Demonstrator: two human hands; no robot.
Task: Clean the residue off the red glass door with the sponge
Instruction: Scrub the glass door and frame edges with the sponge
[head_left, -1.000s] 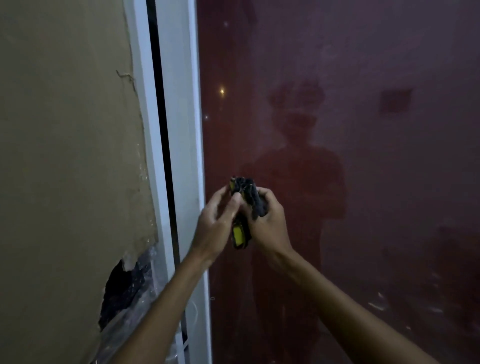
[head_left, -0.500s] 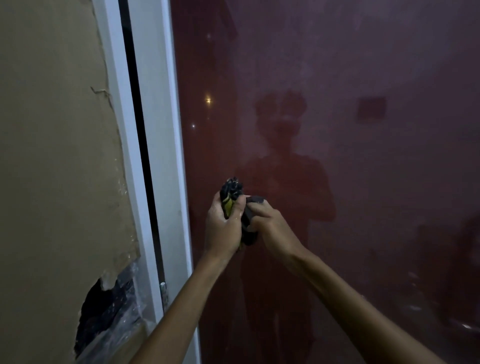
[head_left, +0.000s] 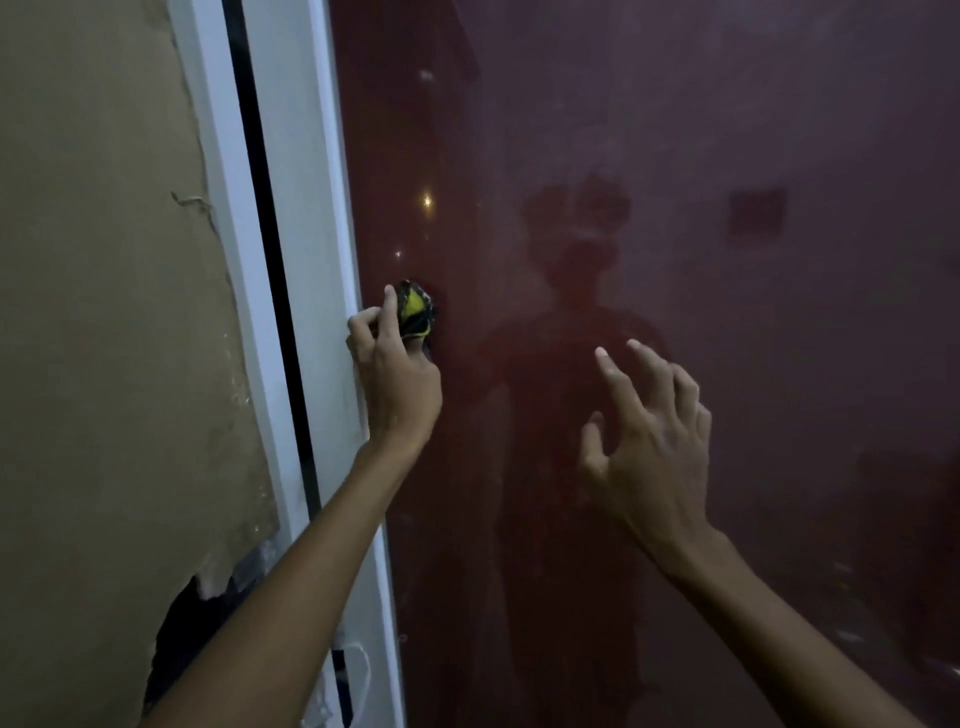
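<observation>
At the far left stands a tan wall (head_left: 93, 312) with peeling, cracked surface and a dark broken hole (head_left: 182, 639) low down. Just right of it runs a white door frame (head_left: 296, 260), split by a narrow dark gap, and its right edge meets the left edge of the red glass door (head_left: 727, 130), which fills the rest of the view. The glass is hazy with pale smears, shows a few bright specks near its left edge, and carries a dim reflection of the person.

The left hand (head_left: 395, 374) is raised at the seam where frame and glass meet. Its fingers (head_left: 388, 301) and thumb are curled round the sponge (head_left: 415, 312), a crumpled dark and yellow wad that sticks out above and to the right of the fingertips and sits against the glass just beside the frame. The frame hems it in on the left; to the right and above lies broad open glass.

The right hand (head_left: 649, 441) hovers in front of the glass, well apart from the sponge, fingers spread and loosely bent, holding nothing. Whether its fingertips touch the pane cannot be told.

Half a second ago both hands gripped the sponge together in front of the glass; since then the right hand has let go and drawn off rightward, and the left has carried the sponge up and leftward to the glass edge.
</observation>
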